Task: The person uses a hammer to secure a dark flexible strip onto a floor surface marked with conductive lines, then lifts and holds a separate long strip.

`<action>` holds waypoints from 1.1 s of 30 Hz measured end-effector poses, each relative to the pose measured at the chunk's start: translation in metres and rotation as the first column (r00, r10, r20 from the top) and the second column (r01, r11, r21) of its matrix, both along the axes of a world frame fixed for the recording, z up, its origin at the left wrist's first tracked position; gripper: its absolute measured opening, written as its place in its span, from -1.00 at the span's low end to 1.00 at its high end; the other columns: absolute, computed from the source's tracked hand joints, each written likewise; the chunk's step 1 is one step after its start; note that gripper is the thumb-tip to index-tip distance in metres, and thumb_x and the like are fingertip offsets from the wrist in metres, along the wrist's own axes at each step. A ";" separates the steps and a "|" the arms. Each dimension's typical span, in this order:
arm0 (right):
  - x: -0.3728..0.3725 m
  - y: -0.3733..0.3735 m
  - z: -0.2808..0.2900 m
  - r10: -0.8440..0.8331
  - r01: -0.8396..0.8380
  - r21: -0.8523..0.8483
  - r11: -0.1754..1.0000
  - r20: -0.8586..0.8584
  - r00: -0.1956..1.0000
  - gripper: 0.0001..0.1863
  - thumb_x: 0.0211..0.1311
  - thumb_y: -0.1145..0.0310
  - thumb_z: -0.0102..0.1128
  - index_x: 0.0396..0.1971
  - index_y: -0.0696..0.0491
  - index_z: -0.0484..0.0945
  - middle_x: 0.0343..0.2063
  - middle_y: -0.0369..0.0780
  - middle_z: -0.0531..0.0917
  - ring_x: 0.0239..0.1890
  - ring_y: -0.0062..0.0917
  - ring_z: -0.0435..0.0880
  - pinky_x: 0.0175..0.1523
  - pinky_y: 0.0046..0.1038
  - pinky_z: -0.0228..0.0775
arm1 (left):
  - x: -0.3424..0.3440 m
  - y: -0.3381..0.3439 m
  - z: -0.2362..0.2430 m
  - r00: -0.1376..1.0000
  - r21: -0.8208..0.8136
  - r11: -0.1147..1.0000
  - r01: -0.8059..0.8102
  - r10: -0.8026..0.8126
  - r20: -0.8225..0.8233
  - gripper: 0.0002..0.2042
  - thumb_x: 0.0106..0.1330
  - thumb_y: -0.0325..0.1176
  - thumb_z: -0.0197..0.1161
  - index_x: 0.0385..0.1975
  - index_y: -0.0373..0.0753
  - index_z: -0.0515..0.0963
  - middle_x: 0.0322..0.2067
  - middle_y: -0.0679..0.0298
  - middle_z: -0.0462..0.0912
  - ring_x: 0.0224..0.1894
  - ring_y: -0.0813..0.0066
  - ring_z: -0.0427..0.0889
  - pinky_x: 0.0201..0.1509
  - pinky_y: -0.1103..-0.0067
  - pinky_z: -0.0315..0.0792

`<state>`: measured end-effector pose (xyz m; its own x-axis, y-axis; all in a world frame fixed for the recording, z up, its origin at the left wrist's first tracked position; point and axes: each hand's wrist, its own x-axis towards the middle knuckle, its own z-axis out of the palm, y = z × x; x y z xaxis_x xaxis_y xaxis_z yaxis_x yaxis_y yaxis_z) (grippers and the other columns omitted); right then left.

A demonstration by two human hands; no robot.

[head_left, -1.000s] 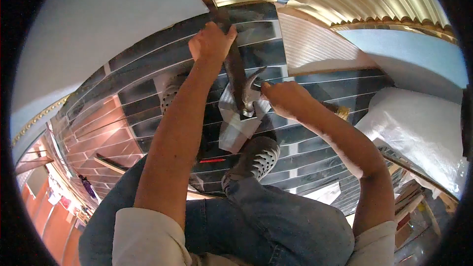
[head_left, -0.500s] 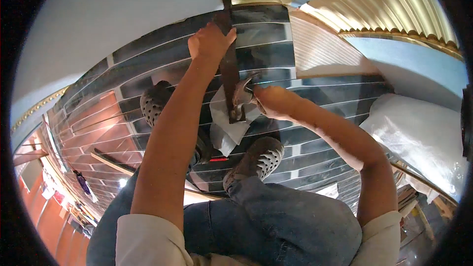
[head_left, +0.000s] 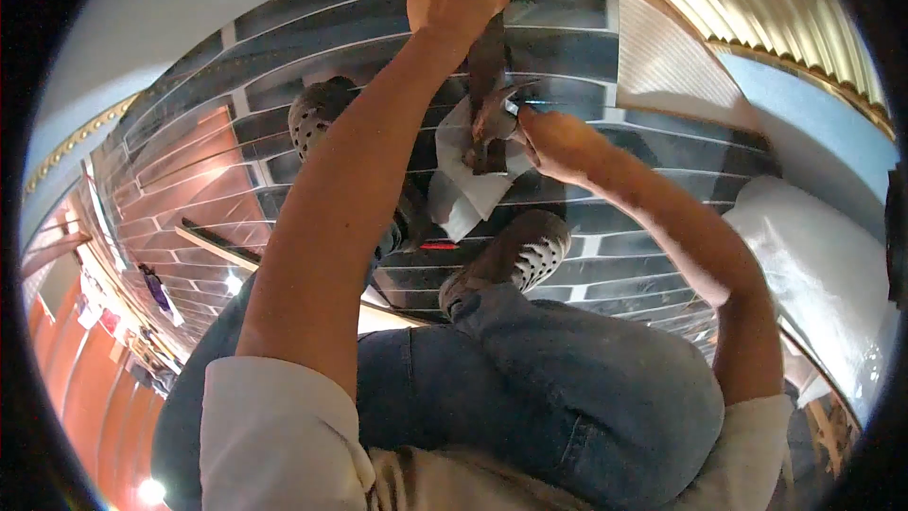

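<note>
My left hand [head_left: 452,8] is closed around the upper part of a long, dark brown wooden strip [head_left: 489,47], the thumb against its right edge. My right hand [head_left: 560,144] grips a claw hammer [head_left: 494,121], most of its handle covered by my fingers. The hammer's head lies against or just over the strip's lower end; whether they touch I cannot tell. Beneath that end, a crumpled white sheet [head_left: 465,197] rests on the floor between my feet.
Dark tiles with pale joints cover the floor [head_left: 549,9]. My grey perforated clogs [head_left: 544,248] flank the white sheet. At right lie a clear plastic-wrapped bundle [head_left: 804,265] and corrugated panels [head_left: 776,14]. A thin wooden batten [head_left: 216,248] lies at left.
The whole view has shifted, so hands, strip and feet appear higher and farther right. Both hands keep their grips, and the hammer stays by the strip's lower end.
</note>
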<state>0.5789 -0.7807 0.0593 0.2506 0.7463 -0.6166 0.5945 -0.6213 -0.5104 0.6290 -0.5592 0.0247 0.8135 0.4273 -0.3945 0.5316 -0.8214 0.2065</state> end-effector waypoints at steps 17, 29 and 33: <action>-0.013 -0.020 -0.016 -0.168 0.166 0.159 0.973 -0.002 0.986 -0.81 0.27 0.43 0.07 -0.16 0.16 0.41 -0.52 0.06 0.64 -0.44 0.05 0.66 -0.35 0.02 0.47 | 0.000 0.002 0.001 0.999 0.085 0.995 0.046 -0.044 -0.030 -0.26 0.18 0.41 0.13 -0.02 -0.23 0.63 -0.09 0.05 0.72 -0.02 0.14 0.71 -0.01 0.30 0.59; -0.021 -0.025 -0.017 -0.243 0.244 0.086 0.966 -0.018 0.970 -0.76 0.26 0.39 0.09 -0.14 0.17 0.40 -0.57 0.05 0.64 -0.48 0.04 0.66 -0.37 0.01 0.50 | 0.011 -0.004 0.007 0.993 0.142 0.989 0.035 -0.018 -0.118 -0.29 0.33 0.35 -0.03 -0.09 -0.33 0.54 -0.27 0.04 0.76 -0.16 0.13 0.76 -0.06 0.34 0.58; -0.022 -0.026 -0.023 -0.195 0.192 0.109 0.975 0.026 0.980 -0.77 0.28 0.37 0.10 -0.15 0.16 0.42 -0.58 0.01 0.64 -0.50 0.01 0.66 -0.44 -0.04 0.51 | 0.010 -0.002 0.008 0.994 0.124 0.992 0.036 -0.023 -0.110 -0.33 0.33 0.32 -0.01 -0.07 -0.29 0.55 -0.20 0.07 0.76 -0.09 0.14 0.74 -0.01 0.32 0.56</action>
<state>0.5568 -0.8068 0.0364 0.4173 0.7416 -0.5253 0.4876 -0.6705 -0.5593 0.6394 -0.5613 0.0331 0.7820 0.4553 -0.4256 0.5203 -0.8529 0.0436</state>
